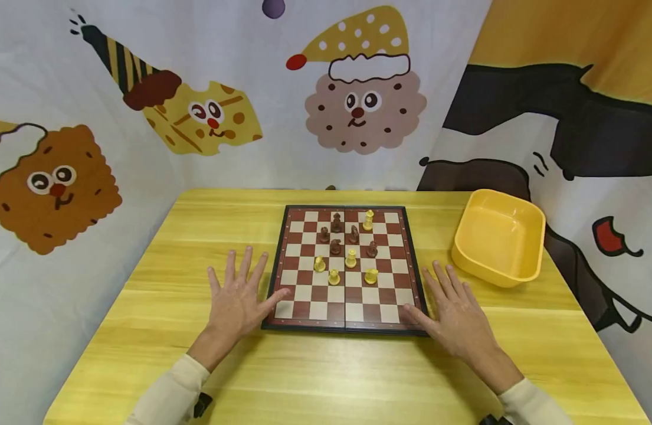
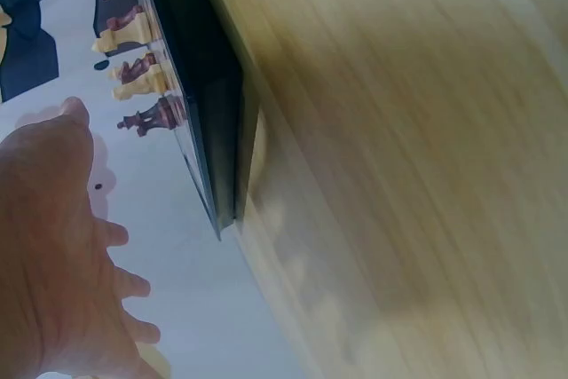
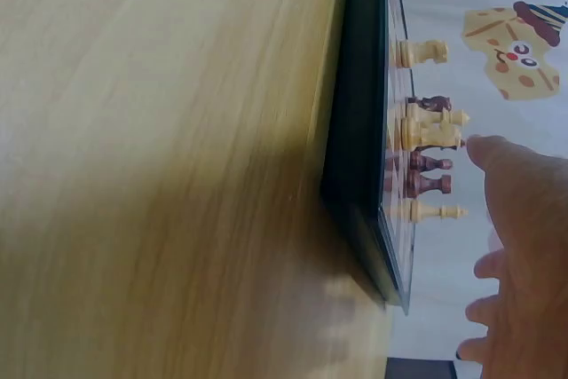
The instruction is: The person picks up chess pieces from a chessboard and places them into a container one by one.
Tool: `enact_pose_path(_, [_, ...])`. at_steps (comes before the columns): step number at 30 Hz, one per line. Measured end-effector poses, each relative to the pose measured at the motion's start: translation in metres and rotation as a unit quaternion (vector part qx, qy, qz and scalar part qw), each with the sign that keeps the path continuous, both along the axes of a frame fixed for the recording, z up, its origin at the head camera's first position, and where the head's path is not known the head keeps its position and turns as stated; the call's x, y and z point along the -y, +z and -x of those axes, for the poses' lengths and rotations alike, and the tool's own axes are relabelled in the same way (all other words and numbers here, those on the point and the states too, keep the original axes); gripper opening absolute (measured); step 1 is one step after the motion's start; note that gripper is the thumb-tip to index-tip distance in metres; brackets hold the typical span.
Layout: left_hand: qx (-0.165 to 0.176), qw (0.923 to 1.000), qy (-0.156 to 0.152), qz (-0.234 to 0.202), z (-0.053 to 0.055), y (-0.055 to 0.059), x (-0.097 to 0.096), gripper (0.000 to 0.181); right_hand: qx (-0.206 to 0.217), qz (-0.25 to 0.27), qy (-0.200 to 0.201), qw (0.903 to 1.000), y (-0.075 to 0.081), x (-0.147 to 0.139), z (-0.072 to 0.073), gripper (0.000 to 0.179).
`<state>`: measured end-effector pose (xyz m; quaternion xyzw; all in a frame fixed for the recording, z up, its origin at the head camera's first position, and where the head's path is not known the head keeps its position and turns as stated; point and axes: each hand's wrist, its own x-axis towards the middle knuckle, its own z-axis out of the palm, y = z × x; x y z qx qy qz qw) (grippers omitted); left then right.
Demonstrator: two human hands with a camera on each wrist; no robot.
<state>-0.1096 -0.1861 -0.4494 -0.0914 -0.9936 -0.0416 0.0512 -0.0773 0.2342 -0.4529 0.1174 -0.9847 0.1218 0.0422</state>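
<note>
A folding chessboard (image 1: 310, 310) with red-brown and cream squares lies on the wooden table, several chess pieces standing on it. Pale yellow ones include a tall piece (image 1: 368, 220) at the far right and a rook (image 1: 350, 258) near the middle. Among the dark brown ones, a tall piece (image 1: 336, 223) stands toward the back. My left hand (image 1: 239, 301) is spread with straight fingers at the board's left edge, its thumb over the near corner. On the other side, my right hand (image 1: 455, 316) is spread likewise, thumb over the near right corner. Both hands hold nothing.
A yellow plastic bin (image 1: 498, 236) sits on the table at the right, beyond my right hand. Behind the wooden table (image 1: 326, 378) hangs a white curtain (image 1: 225, 35) printed with cartoon biscuits and cheese.
</note>
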Motion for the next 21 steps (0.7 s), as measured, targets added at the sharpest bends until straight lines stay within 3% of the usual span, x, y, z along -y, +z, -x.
enact_pose_path(10, [0.000, 0.9992, -0.024, -0.033, 0.005, 0.000, -0.008, 0.095, 0.016, 0.007, 0.010, 0.9998, -0.010, 0.009, -0.002, 0.088])
enact_pose_path(15, [0.009, 0.9944, -0.095, -0.045, 0.002, -0.009, -0.015, 0.089, 0.009, 0.009, 0.011, 0.9999, -0.013, 0.010, -0.002, 0.086])
enact_pose_path(21, [0.059, 0.9810, -0.176, -0.054, -0.007, -0.024, -0.022, 0.084, -0.004, 0.013, 0.018, 0.9997, -0.016, 0.011, 0.001, 0.085])
